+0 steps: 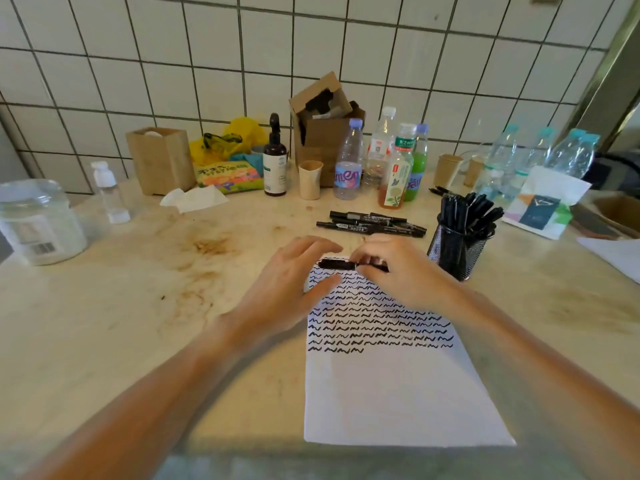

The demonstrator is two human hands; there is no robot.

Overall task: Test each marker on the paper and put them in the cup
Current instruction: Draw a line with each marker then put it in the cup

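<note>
- Marker (pixel 341 264) sits over the paper's (pixel 398 393) top edge. Your right hand (pixel 391 268) pinches the barrel; left hand (pixel 294 275) fingers lie loose by the cap end, contact unclear.
- Light, rigid, smooth plastic: grip mid-barrel, pull the cap straight.
- Cup (pixel 453 254) just right.

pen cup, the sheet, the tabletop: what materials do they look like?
Pen cup: black wire mesh, probably metal; the weave shows and you can see through it.
Sheet: plain white paper, matte, with rows of black ink squiggles.
Tabletop: pale cream, smooth, stone-like or laminate, can't tell which; brown stains sit on its surface.
</note>
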